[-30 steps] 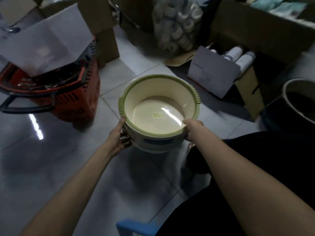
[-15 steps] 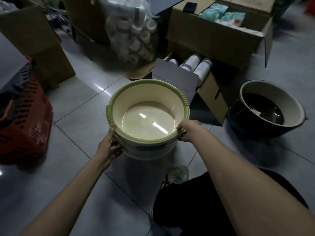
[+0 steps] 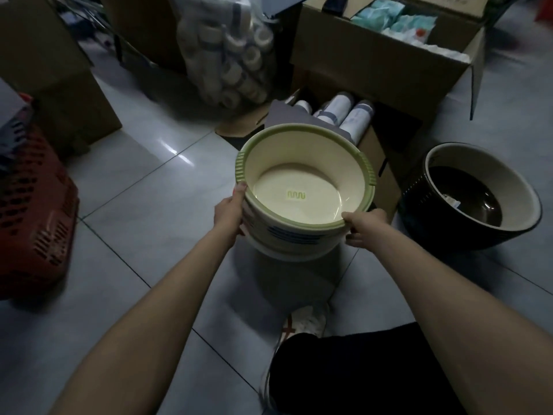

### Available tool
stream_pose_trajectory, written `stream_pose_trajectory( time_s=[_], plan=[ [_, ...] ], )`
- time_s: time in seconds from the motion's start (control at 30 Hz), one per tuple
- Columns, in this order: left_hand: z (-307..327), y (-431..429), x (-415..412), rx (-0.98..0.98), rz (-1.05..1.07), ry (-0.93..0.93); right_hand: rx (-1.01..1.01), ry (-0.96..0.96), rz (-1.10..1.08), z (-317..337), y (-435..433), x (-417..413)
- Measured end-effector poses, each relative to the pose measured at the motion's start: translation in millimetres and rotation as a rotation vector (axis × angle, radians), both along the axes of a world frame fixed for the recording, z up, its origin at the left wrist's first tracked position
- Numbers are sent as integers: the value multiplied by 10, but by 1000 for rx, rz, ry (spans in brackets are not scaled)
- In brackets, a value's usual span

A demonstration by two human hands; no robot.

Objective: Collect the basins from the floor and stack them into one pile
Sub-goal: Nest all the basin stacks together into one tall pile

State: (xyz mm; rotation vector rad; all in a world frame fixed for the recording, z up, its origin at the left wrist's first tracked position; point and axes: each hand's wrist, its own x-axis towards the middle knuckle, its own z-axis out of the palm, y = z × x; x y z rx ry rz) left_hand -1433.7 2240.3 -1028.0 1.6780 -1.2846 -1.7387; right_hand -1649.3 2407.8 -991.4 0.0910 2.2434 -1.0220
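Both hands hold the cream basin (image 3: 302, 187) above the floor.
The left hand (image 3: 229, 212) grips its green rim at the left side, the right hand (image 3: 363, 226) at the near right; a dark basin (image 3: 478, 196) stands well apart to the right.

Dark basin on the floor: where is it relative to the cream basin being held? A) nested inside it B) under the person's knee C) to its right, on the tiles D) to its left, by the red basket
C: the dark basin sits on the tiles to the right of the cream basin, which the left hand and right hand grip by its rim.
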Motion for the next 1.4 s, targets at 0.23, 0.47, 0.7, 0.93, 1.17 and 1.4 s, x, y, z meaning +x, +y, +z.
stream_pose_trajectory(
  time_s=[0.23, 0.47, 0.7, 0.93, 1.17, 1.4],
  plan=[
    [69, 157, 366, -1214, -697, -644, 477, 776, 1119, 453, -3, 132],
    [208, 339, 277, -1548, -1040, -665, 432, 939, 1648, 229, 378, 229],
    [345, 229, 49, -1403, -908, -594, 371, 881, 1624, 40, 476, 179],
    [406, 368, 25, -1332, -896, -700, 373, 890, 1539, -159, 378, 108],
    [706, 425, -121, -1035, -1008, -835, 469, 883, 1467, -20, 472, 308],
    [1379, 429, -392, -789, -880, -543, 403, 765, 1406, 286, 774, 124]
  ],
)
